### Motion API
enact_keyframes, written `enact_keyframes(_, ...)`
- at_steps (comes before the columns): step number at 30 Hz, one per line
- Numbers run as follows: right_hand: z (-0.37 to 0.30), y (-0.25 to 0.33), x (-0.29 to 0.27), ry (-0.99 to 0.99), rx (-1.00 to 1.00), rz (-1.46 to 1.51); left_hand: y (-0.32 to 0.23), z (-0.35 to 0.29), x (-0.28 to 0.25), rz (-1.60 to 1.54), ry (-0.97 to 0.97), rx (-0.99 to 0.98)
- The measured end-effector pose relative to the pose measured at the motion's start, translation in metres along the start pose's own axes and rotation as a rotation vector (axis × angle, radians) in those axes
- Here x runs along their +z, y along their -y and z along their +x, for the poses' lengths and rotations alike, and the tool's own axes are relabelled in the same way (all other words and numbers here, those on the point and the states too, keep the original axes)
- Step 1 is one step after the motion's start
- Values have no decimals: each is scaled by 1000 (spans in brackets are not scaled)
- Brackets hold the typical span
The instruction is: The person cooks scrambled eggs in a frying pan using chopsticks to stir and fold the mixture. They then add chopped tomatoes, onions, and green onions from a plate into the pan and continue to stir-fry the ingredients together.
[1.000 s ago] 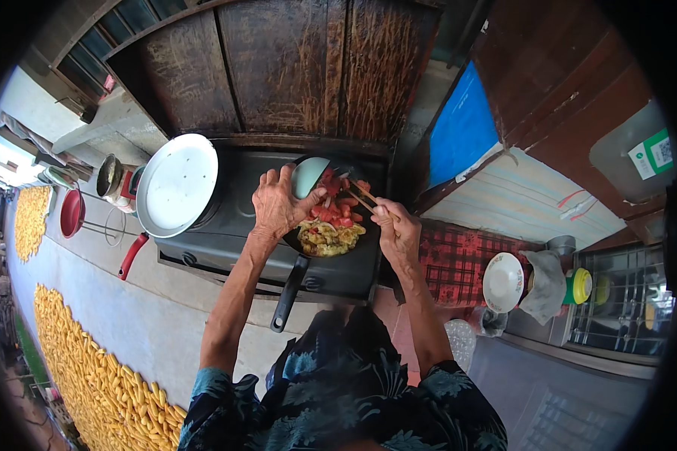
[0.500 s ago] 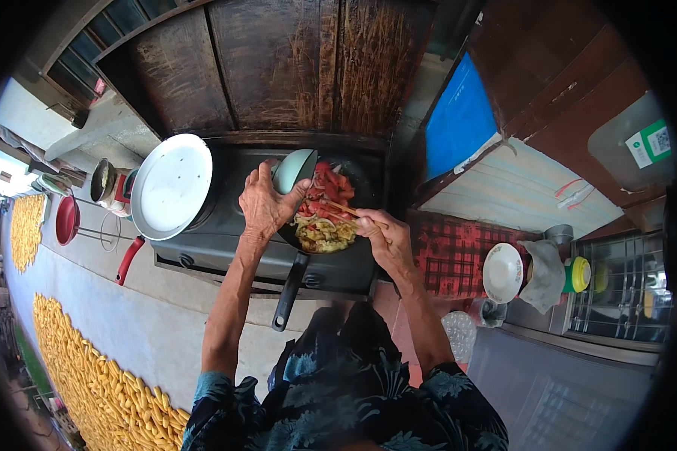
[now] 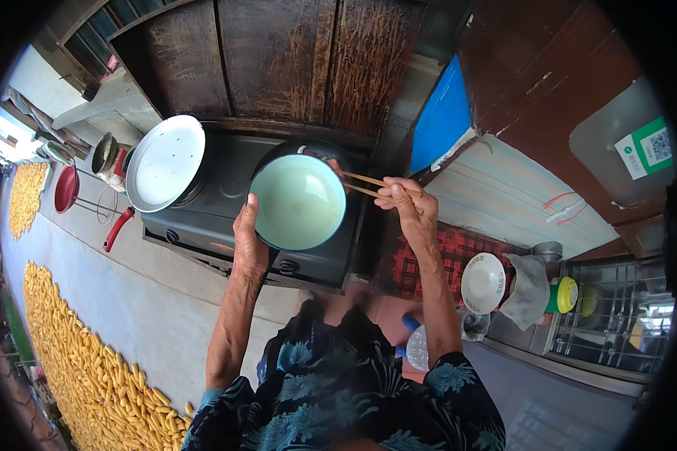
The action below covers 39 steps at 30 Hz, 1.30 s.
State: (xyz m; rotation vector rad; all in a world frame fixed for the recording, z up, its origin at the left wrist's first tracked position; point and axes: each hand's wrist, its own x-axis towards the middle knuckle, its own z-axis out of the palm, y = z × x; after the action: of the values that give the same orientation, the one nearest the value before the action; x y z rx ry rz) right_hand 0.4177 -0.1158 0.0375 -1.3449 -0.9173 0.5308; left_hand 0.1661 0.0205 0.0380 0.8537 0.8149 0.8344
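Observation:
My left hand (image 3: 250, 234) grips the rim of a pale green bowl (image 3: 299, 201), thumb on top. The bowl is upright and looks empty but for a little wetness at its bottom. It hangs over the dark pan (image 3: 278, 147) on the stove (image 3: 229, 173) and hides most of it; a bit of red food (image 3: 337, 167) shows past the bowl's far right edge. My right hand (image 3: 412, 204) is closed round a pair of wooden chopsticks (image 3: 365, 184), their tips just beyond the bowl's right rim.
A large white pan with a red handle (image 3: 165, 165) rests on the left burner. At left lie a red ladle (image 3: 66, 188) and corn cobs (image 3: 98, 368) spread over the ground. To the right stand a patterned white bowl (image 3: 483, 283), a grey cloth (image 3: 525, 289) and a yellow-green container (image 3: 563, 295).
The bowl was tilted over the red and yellow food in the pan; it is now upright and nearer me. The chopsticks have lifted out of the food and moved up and right.

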Motion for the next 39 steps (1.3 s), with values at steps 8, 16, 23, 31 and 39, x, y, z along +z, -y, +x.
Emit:
enact_keyframes(8, -34, 75, -67, -10, -131, 21, 132, -68, 62, 75, 132, -412)
enact_keyframes(16, -41, 58, -62, 113, -22, 41, 304, -59, 139, 568, 265, -32)
enact_keyframes(23, -23, 7, -1, 304, 2, 91, 351, -58, 139, 869, 330, -38)
enact_keyframes(31, -3, -30, 86, 480, -131, -34, 157, -107, 53, 832, 260, 105)
enact_keyframes(39, 12, -75, 123, 375, -192, -262, 77, -123, -74, 785, -116, 234)
